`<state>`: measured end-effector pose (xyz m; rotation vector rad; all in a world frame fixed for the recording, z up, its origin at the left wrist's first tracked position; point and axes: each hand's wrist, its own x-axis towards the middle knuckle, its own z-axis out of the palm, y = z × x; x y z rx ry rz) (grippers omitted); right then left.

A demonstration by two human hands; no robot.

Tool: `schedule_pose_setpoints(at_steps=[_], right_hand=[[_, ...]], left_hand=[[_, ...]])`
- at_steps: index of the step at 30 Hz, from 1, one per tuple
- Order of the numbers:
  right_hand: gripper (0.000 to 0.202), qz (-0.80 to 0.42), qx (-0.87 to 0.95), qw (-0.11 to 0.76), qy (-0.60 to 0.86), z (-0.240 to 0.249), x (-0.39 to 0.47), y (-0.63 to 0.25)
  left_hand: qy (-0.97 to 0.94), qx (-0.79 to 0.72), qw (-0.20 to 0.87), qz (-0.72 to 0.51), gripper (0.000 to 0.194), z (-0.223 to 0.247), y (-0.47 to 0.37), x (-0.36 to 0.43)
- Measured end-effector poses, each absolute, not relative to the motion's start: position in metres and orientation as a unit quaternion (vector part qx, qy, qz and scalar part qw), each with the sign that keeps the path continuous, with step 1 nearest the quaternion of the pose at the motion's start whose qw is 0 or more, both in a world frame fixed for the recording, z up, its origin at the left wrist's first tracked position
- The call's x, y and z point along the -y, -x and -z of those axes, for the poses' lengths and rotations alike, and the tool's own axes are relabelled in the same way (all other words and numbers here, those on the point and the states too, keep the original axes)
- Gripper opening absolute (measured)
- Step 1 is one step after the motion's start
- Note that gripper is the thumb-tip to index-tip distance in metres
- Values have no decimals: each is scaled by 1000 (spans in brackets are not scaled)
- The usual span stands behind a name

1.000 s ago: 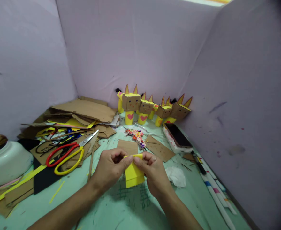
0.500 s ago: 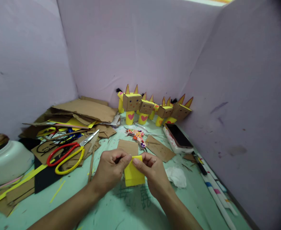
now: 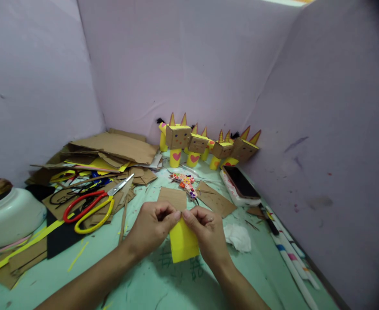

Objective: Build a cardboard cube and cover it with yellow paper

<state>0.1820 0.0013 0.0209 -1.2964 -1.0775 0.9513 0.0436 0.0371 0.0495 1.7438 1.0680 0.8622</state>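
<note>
A small yellow piece of paper (image 3: 183, 243), with a crease across its lower part, hangs between my two hands above the green table. My left hand (image 3: 153, 226) pinches its top edge from the left. From the right, my right hand (image 3: 207, 230) pinches the same edge, and the two thumbs nearly meet there. Curled fingers hide the paper's upper corners. Just beyond my hands lies a cardboard piece (image 3: 172, 196), partly covered by them. A crumpled white tissue (image 3: 237, 237) lies to the right of my right hand.
Scissors (image 3: 95, 206) with red and yellow handles rest on cardboard scraps at left, near a pale pot (image 3: 11, 217). Several box-headed cardboard figures (image 3: 178, 137) stand at the back. A phone (image 3: 241, 183) and white marker pens (image 3: 293, 260) lie at right, beside a wall.
My hands have drawn together at the paper's top edge, thumbs now almost touching. The yellow paper's lower end has swung slightly down and to the right.
</note>
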Motion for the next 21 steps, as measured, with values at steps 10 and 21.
schedule_pose_setpoints(at_steps=[10,21], right_hand=[[32,-461,446,551,533,-23,-2,-180],[32,-426,438,575,545,-16,-3,-180]], left_hand=[[-708,-428,433,-359,33,-42,-44,-40],[-698,-398,489,-339,29,-47,-45,-38]])
